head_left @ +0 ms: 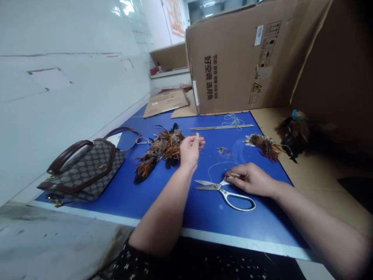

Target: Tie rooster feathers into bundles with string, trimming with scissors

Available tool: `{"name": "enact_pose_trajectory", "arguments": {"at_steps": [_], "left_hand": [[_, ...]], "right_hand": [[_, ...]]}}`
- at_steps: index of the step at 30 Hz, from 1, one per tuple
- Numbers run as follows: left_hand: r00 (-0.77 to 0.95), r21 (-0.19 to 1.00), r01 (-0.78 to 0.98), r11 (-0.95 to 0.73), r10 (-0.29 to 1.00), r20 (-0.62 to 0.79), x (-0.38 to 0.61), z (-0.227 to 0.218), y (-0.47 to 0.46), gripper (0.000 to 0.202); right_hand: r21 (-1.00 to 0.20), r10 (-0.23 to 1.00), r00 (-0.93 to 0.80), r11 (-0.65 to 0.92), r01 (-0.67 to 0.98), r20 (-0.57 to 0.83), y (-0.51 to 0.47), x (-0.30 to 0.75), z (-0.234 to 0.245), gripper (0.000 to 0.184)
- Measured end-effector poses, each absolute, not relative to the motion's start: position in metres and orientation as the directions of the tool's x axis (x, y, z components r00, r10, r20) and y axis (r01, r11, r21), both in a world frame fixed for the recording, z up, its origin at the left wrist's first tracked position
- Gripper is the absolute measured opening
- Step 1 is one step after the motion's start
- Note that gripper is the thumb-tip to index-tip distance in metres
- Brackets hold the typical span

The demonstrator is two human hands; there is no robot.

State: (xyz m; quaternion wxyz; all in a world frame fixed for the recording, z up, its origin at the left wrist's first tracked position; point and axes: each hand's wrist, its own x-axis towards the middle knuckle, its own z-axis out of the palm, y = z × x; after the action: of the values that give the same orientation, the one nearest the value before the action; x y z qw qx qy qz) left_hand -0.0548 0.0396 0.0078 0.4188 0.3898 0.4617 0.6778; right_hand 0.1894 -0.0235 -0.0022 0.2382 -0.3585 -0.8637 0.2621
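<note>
My left hand (190, 151) is raised beside a pile of brown, orange and black feathers (163, 146), its thumb and fingers pinched together. A pale bit shows at those fingertips, too small to name. On the right, my right hand (252, 179) rests low over the table with its fingers closed around a small tan piece (233, 176) whose kind I cannot make out. Metal scissors (217, 186) lie with blades parted, pointing left; my right hand covers one of their handle loops. A thin thread (214, 166) curves above the blades.
A patterned handbag (87, 171) stands at the left of the blue table (180, 210). Behind are a thin stick (221, 127), tangled string (233, 121) and a large cardboard box (233, 66). Feather scraps (223, 151) and a feather bundle (264, 147) lie to the right.
</note>
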Motion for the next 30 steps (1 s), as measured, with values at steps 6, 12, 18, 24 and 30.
{"name": "enact_pose_trajectory", "arguments": {"at_steps": [6, 12, 18, 24, 30], "left_hand": [[-0.402, 0.926, -0.328, -0.187, 0.915, 0.042, -0.058, 0.006, 0.046, 0.035], [-0.302, 0.928, -0.311, -0.205, 0.947, 0.108, -0.049, -0.002, 0.042, 0.038], [-0.005, 0.949, -0.305, -0.077, 0.997, 0.079, -0.033, -0.006, 0.025, 0.042], [0.324, 0.924, -0.358, 0.136, 0.946, -0.014, -0.011, 0.0, -0.004, 0.048], [0.37, 0.934, -0.324, 0.149, 0.929, -0.02, -0.003, 0.0, -0.015, 0.041]], "right_hand": [[-0.434, 0.65, -0.745, 0.72, 0.541, 0.149, -0.031, 0.187, 0.001, 0.037], [-0.554, 0.644, -0.752, 0.68, 0.48, 0.139, -0.037, 0.184, 0.009, 0.021], [-0.739, 0.725, -0.639, 0.573, 0.355, 0.255, -0.037, 0.182, 0.007, 0.02], [-0.794, 0.869, -0.072, 0.479, 0.375, 0.49, -0.018, 0.192, -0.002, 0.023], [-0.847, 0.901, -0.126, 0.433, 0.308, 0.415, -0.016, 0.192, -0.002, 0.033]]}}
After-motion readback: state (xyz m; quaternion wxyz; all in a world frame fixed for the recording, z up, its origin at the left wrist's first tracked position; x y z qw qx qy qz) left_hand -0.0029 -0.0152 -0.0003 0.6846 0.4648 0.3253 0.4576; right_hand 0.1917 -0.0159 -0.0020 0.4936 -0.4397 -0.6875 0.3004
